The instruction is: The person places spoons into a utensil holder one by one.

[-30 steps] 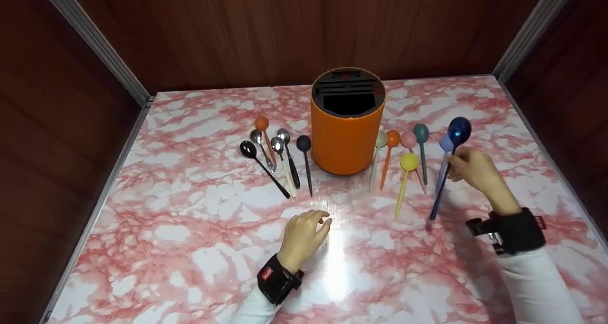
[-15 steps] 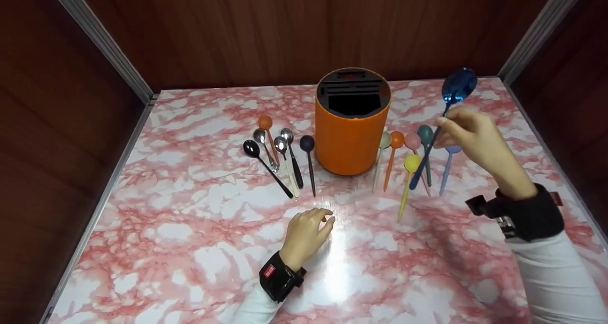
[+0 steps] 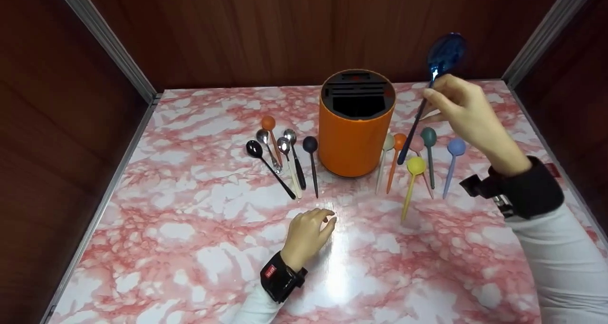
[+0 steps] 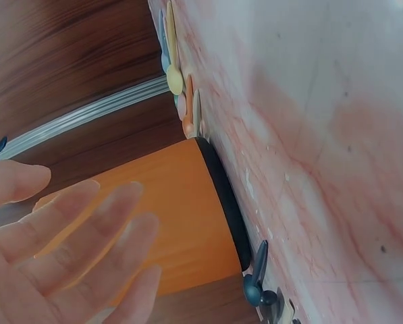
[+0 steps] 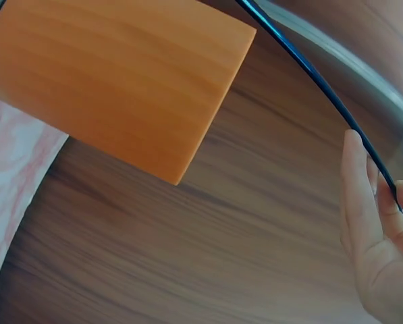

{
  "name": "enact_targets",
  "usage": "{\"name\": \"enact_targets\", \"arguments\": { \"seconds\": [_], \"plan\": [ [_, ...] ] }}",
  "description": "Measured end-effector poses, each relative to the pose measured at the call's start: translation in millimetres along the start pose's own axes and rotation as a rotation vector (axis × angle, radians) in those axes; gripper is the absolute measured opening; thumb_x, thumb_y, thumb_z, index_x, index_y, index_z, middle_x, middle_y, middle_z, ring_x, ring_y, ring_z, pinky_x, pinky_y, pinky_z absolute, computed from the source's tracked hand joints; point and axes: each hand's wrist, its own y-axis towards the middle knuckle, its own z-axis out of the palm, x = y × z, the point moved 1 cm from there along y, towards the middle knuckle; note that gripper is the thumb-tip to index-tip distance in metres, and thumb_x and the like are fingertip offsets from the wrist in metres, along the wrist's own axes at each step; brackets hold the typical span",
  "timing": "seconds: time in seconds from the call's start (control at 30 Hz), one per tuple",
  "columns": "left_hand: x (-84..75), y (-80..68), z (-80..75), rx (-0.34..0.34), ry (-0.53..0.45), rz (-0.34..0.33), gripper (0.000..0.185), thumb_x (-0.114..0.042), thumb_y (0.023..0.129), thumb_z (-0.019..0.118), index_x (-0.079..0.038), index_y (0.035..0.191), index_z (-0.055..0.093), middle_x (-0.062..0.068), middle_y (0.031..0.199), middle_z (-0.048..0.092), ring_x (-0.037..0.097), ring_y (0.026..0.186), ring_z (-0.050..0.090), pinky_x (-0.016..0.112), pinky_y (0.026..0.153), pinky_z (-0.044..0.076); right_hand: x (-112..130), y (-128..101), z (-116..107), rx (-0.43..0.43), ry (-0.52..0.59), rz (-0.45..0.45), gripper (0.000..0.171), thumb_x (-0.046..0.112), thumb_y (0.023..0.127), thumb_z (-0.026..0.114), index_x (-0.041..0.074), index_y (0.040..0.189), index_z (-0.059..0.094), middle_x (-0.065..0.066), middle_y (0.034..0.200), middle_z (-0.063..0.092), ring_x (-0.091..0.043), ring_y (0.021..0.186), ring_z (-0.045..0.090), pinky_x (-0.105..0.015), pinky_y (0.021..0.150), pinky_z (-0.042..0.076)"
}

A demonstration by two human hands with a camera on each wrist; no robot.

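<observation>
My right hand (image 3: 458,106) pinches the handle of a shiny blue spoon (image 3: 445,53) in the air, right of the orange cylindrical holder (image 3: 354,146). The spoon's bowl points up and its handle end slants down to the left. In the right wrist view the thin blue handle (image 5: 323,84) runs from the fingers up past the orange holder. Slots and a wide dark opening mark the holder's black top (image 3: 358,93). Low over the table in front, my left hand (image 3: 306,236) holds nothing, its fingers relaxed and loosely bent; the left wrist view shows them spread before the holder.
Right of the holder lie several coloured spoons, among them a yellow spoon (image 3: 416,166) and a lavender spoon (image 3: 456,148). Left of it are a black spoon (image 3: 254,149), an orange spoon (image 3: 268,123) and several metal ones. Wooden panels (image 3: 237,34) enclose the marbled table (image 3: 190,248).
My right hand has lifted the blue spoon up and to the left, off the area by the lavender spoon, toward the holder. The left hand stays nearly still.
</observation>
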Motion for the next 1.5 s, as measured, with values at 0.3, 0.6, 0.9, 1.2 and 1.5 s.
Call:
{"name": "enact_targets", "arguments": {
  "seconds": [0.3,0.6,0.9,1.2,1.5],
  "plan": [
    [1.1,-0.5,0.9,-0.003,-0.019,0.004,0.014,-0.020,0.087,0.060,-0.010,0.090,0.070,0.001,0.078,0.070,0.013,0.071,0.065,0.028,0.065,0.051,13.9,15.5,7.1,-0.018,-0.069,-0.049,0.008,0.018,0.093,0.054,0.015,0.086,0.059,0.018,0.070,0.056,0.001,0.061,0.050,-0.011,0.056,0.040],
    [1.4,2.9,1.5,0.031,-0.067,-0.004,0.015,-0.019,0.088,0.059,-0.009,0.091,0.069,0.001,0.079,0.070,0.016,0.072,0.066,0.028,0.065,0.051,35.0,39.5,14.3,-0.074,-0.032,-0.115,0.009,0.016,0.092,0.055,0.014,0.086,0.060,0.022,0.074,0.061,0.002,0.063,0.051,-0.014,0.058,0.037],
    [0.2,6.8,2.0,0.029,-0.061,-0.008,0.014,-0.020,0.087,0.060,-0.011,0.090,0.070,0.000,0.075,0.068,0.013,0.067,0.063,0.026,0.061,0.050,46.8,66.0,29.8,-0.075,0.045,-0.116,0.009,0.018,0.093,0.053,0.013,0.087,0.058,0.014,0.082,0.063,-0.001,0.067,0.060,-0.012,0.065,0.051],
    [-10.4,13.1,4.4,0.049,-0.056,0.036,0.015,-0.021,0.088,0.058,-0.011,0.092,0.070,-0.001,0.077,0.069,0.012,0.070,0.064,0.025,0.064,0.050,48.0,81.1,53.5,-0.041,0.068,-0.109,0.012,0.014,0.094,0.050,0.006,0.093,0.060,-0.005,0.098,0.067,-0.003,0.071,0.061,-0.013,0.068,0.053],
    [-14.1,17.5,6.6,0.056,-0.083,0.036,0.015,-0.021,0.089,0.057,-0.011,0.092,0.069,-0.001,0.080,0.070,0.013,0.072,0.065,0.026,0.067,0.051,40.1,88.2,74.4,-0.022,-0.015,-0.077,0.018,0.017,0.093,0.053,0.001,0.092,0.061,-0.015,0.102,0.067,-0.001,0.076,0.060,-0.015,0.072,0.053]
  ]
}}
